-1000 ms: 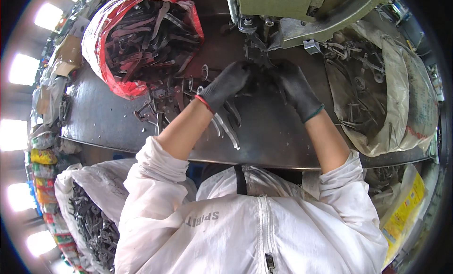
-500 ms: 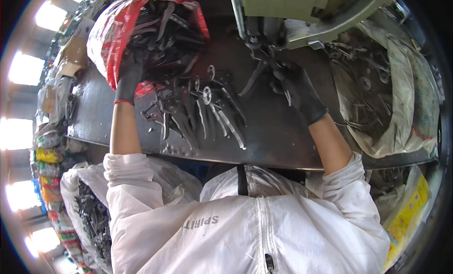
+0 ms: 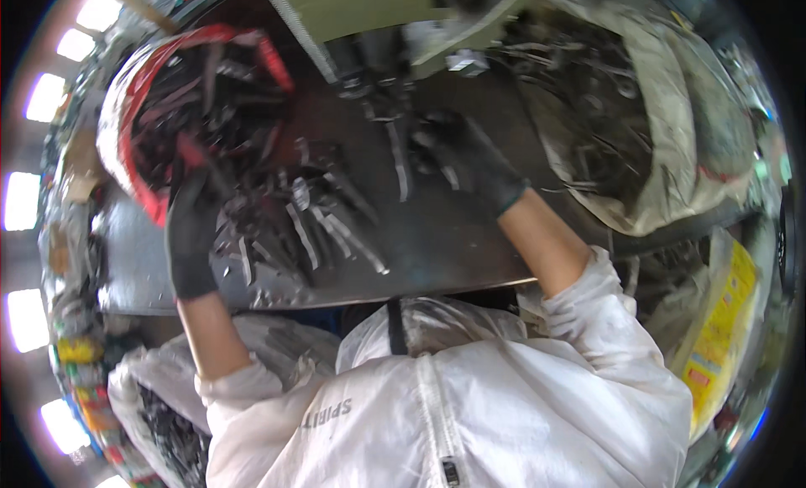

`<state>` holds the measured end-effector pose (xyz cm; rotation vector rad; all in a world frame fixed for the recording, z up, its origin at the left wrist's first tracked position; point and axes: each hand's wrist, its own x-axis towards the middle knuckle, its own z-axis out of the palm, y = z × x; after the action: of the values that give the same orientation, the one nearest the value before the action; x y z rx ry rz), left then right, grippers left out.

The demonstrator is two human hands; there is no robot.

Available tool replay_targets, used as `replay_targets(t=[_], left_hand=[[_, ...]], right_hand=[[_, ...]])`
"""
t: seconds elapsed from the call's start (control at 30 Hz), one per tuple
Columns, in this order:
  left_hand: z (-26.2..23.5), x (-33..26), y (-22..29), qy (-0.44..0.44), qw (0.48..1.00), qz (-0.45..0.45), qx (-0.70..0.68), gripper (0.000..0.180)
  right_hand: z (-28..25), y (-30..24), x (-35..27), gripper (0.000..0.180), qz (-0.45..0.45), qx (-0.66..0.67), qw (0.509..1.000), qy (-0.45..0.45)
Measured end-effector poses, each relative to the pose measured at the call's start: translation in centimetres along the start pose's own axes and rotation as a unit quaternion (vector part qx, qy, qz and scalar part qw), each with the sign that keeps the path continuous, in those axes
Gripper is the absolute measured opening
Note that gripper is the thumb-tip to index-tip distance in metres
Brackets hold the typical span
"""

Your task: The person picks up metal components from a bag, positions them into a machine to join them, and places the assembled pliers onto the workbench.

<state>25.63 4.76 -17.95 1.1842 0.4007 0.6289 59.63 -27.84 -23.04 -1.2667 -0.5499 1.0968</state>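
Where left hand overlaps bag, metal levers

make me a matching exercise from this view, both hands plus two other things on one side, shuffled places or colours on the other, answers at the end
Things
1. left hand
2. beige sack
3. right hand
4. jacket

Places or colours
a. white
b. at the red-rimmed bag
c. on the right side of the table
d. just in front of the green machine

Pairs: 1-b, 2-c, 3-d, 4-a
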Motion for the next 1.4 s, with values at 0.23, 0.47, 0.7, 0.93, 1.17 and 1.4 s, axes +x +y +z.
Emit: replay_targets(t=[0.23, 0.47, 0.7, 0.93, 1.17, 1.4], left_hand=[[14.0, -2.7, -2.6, -0.052, 0.992, -0.074, -0.088, 0.066], [24.7, -2.1, -5.0, -0.145, 0.978, -0.145, -0.048, 0.045], [28.6, -0.4, -7.3, -0.169, 0.953, -0.217, 0.131, 0.027], [18.3, 4.1, -13.3, -0.109, 0.92, -0.11, 0.361, 0.021], [19.8, 4.2, -11.2, -0.072, 0.922, -0.207, 0.319, 0.041], [20.8, 2.8, -10.8, -0.088, 0.953, -0.154, 0.246, 0.054]], right_hand=[[3.8, -0.6, -0.2, 0.016, 0.062, 0.008, 0.993, 0.098], [-5.8, 0.5, 0.5, 0.029, -0.223, -0.34, 0.904, 0.131], [-35.0, -5.8, -9.4, 0.039, 0.026, -0.803, 0.493, 0.333], [-26.4, -12.8, -11.7, 0.048, 0.1, -0.404, 0.889, 0.189], [-16.8, -10.5, -7.0, 0.047, -0.093, -0.603, 0.751, 0.251], [-4.4, -2.6, -0.4, 0.035, -0.267, -0.345, 0.899, 0.048]])
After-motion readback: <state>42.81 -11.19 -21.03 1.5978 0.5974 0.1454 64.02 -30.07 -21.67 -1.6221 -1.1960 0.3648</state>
